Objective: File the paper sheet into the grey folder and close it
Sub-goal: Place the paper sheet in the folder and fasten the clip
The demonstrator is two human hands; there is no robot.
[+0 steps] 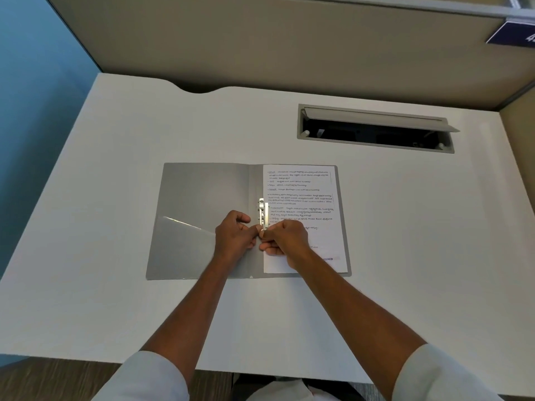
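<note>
Head view: thin grey plastic folder point(202, 215) lies open, flat on white desk point(115, 299). White printed paper sheet point(304, 204) rests on right-hand flap, left edge at small metal spring clip point(263, 214) by spine. Left hand point(233, 237) and right hand point(285, 240) both curled narrow, fingertips pinching near clip's lower end; exact hold unclear. Sheet light, floppy, slides easily. Likely best to pin it near clip, then lift left cover by outer edge.

One grey folder point(202, 204), open flat. One paper sheet point(304, 198) on right flap. One metal clip point(263, 212) at spine. One clear pocket point(185, 244) on left flap. Two hands: left point(234, 237), right point(285, 240). One counter point(115, 169). One cable hatch point(375, 128), lid up.
</note>
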